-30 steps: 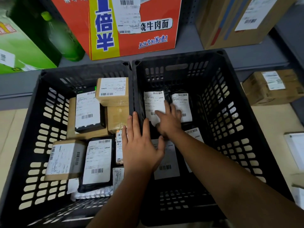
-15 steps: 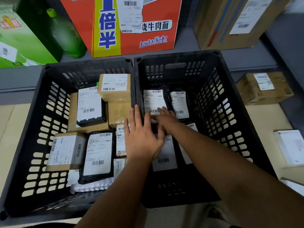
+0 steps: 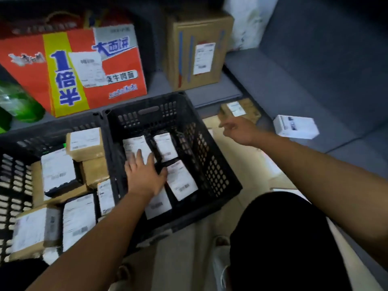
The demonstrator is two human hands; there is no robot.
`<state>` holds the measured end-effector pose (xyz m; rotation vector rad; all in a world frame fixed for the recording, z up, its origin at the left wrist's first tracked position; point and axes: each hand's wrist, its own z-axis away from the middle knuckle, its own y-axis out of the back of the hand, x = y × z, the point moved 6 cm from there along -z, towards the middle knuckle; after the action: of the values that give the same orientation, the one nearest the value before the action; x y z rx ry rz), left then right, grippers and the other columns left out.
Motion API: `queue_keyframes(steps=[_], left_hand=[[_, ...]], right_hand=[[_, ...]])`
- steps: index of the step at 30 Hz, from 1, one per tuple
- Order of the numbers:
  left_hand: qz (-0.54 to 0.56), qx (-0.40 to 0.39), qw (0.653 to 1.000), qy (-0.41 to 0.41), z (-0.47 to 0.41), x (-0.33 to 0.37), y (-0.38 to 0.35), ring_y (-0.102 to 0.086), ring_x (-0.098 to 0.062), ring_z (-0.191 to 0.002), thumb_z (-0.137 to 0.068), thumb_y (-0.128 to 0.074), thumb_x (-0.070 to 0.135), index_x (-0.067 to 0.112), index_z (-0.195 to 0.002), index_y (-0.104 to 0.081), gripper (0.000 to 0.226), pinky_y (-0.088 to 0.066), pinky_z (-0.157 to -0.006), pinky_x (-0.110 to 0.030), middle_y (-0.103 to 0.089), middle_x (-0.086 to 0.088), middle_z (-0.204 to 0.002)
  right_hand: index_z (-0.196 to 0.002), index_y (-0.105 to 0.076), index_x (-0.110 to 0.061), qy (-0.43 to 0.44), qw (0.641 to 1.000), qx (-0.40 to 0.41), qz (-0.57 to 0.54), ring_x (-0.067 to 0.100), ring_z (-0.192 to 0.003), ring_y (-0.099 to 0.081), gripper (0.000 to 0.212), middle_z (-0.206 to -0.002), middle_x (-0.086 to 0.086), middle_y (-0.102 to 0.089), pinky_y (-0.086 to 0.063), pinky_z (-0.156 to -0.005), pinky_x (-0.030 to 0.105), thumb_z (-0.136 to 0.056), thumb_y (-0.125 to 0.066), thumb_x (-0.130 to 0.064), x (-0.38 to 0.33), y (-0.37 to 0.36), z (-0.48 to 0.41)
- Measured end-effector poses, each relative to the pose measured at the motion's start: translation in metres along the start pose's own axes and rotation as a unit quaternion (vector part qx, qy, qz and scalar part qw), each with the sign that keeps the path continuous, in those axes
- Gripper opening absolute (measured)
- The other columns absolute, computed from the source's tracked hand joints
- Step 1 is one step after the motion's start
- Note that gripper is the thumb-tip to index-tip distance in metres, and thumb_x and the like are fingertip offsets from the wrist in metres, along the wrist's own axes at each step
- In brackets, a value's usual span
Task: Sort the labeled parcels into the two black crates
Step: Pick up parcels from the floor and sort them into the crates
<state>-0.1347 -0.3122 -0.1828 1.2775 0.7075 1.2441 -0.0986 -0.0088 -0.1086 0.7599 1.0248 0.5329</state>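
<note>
Change: right hand (image 3: 237,130) has left right crate (image 3: 214,164), now reaching out toward 2 o'clock over floor (image 3: 256,171); blurred, fingers loose, empty. Left hand (image 3: 144,175) has shifted deeper into right crate and lies flat on parcels (image 3: 182,181), fingers spread, gripping nothing. Reads as last drop done, next pick starting. Likely target is brown parcel (image 3: 239,111) just beyond right hand; white box (image 3: 296,127) lies further, 3 o'clock.

Right crate: about four flat dark parcels, labels up. Left crate (image 3: 12,185), 9 o'clock: brown boxes, dark bags, labelled, fuller.
</note>
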Motion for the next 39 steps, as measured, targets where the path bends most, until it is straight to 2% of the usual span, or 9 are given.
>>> queue_keyframes(steps=[6, 10, 13, 15, 18, 24, 30, 34, 39], left_hand=[[0.038, -0.018, 0.976, -0.212, 0.031, 0.164, -0.026, -0.012, -0.035, -0.151, -0.095, -0.045, 0.055, 0.019, -0.155, -0.029, 0.072, -0.012, -0.123, -0.045, -0.021, -0.015, -0.163], [-0.027, -0.068, 0.954, -0.290, 0.043, 0.218, -0.076, -0.013, -0.038, -0.151, -0.087, -0.028, 0.065, 0.017, -0.156, -0.029, 0.084, -0.011, -0.122, -0.049, -0.020, -0.018, -0.163], [-0.083, -0.073, 0.930, -0.349, 0.046, 0.232, -0.110, -0.039, -0.049, -0.138, -0.081, -0.028, 0.060, 0.009, -0.141, -0.055, 0.084, -0.031, -0.112, -0.062, -0.042, -0.027, -0.151], [-0.114, -0.068, 0.925, -0.356, 0.046, 0.231, -0.121, -0.039, -0.048, -0.139, -0.082, -0.034, 0.058, 0.011, -0.139, -0.058, 0.077, -0.025, -0.115, -0.061, -0.043, -0.026, -0.150], [-0.118, -0.022, 0.923, -0.365, 0.047, 0.231, -0.124, -0.024, -0.041, -0.148, -0.084, -0.046, 0.061, 0.015, -0.145, -0.050, 0.076, -0.006, -0.120, -0.051, -0.034, -0.020, -0.157], [-0.097, 0.008, 0.922, -0.375, 0.052, 0.233, -0.126, -0.024, -0.043, -0.148, -0.082, -0.060, 0.053, 0.008, -0.138, -0.055, 0.072, -0.010, -0.122, -0.055, -0.039, -0.026, -0.153], [-0.083, 0.021, 0.923, -0.375, 0.050, 0.234, -0.129, -0.023, -0.043, -0.148, -0.080, -0.063, 0.047, 0.006, -0.136, -0.056, 0.070, -0.014, -0.122, -0.055, -0.041, -0.025, -0.151], [-0.083, 0.031, 0.921, -0.379, 0.050, 0.231, -0.131, -0.025, -0.043, -0.147, -0.080, -0.061, 0.046, 0.005, -0.134, -0.057, 0.068, -0.015, -0.122, -0.054, -0.045, -0.025, -0.148], [-0.087, 0.015, 0.924, -0.372, 0.049, 0.231, -0.132, -0.024, -0.041, -0.148, -0.083, -0.049, 0.054, 0.008, -0.134, -0.057, 0.070, -0.014, -0.122, -0.053, -0.045, -0.024, -0.148]], right_hand=[[-0.074, -0.069, -0.018, -0.250, 0.923, 0.175, -0.236, 0.031, -0.079, -0.061, 0.010, -0.076, 0.008, -0.064, -0.044, -0.063, 0.029, -0.081, -0.064, -0.016, 0.211, 0.007, 0.099], [-0.114, -0.070, -0.005, -0.383, 0.872, 0.192, -0.237, 0.035, -0.102, -0.064, 0.031, -0.110, 0.015, -0.069, -0.052, -0.088, 0.037, -0.085, -0.070, -0.017, 0.307, -0.034, 0.157], [-0.142, -0.049, -0.007, -0.470, 0.830, 0.171, -0.247, 0.039, -0.119, -0.057, 0.069, -0.142, 0.021, -0.049, -0.050, -0.098, 0.042, -0.083, -0.077, -0.028, 0.357, -0.072, 0.184], [-0.149, -0.035, -0.011, -0.500, 0.819, 0.147, -0.241, 0.042, -0.125, -0.049, 0.084, -0.147, 0.021, -0.037, -0.047, -0.101, 0.046, -0.081, -0.079, -0.034, 0.379, -0.096, 0.189], [-0.155, -0.021, -0.021, -0.494, 0.844, 0.106, -0.177, 0.045, -0.135, -0.034, 0.096, -0.150, 0.020, -0.028, -0.036, -0.106, 0.051, -0.081, -0.079, -0.039, 0.401, -0.118, 0.181], [-0.156, -0.014, -0.037, -0.467, 0.870, 0.106, -0.119, 0.044, -0.139, -0.023, 0.095, -0.157, 0.017, -0.014, -0.032, -0.108, 0.053, -0.084, -0.075, -0.046, 0.428, -0.142, 0.126], [-0.148, -0.017, -0.047, -0.443, 0.894, 0.057, -0.023, 0.041, -0.144, -0.002, 0.081, -0.159, 0.001, 0.001, -0.040, -0.102, 0.060, -0.087, -0.068, -0.032, 0.438, -0.162, 0.068], [-0.143, -0.028, -0.046, -0.447, 0.891, 0.061, 0.041, 0.043, -0.142, -0.007, 0.069, -0.154, 0.006, -0.009, -0.045, -0.094, 0.063, -0.088, -0.066, -0.030, 0.422, -0.184, 0.072], [-0.137, -0.035, -0.044, -0.351, 0.932, 0.046, 0.075, 0.036, -0.140, -0.014, 0.063, -0.154, 0.006, -0.014, -0.045, -0.097, 0.057, -0.084, -0.067, -0.035, 0.367, -0.217, 0.122]])
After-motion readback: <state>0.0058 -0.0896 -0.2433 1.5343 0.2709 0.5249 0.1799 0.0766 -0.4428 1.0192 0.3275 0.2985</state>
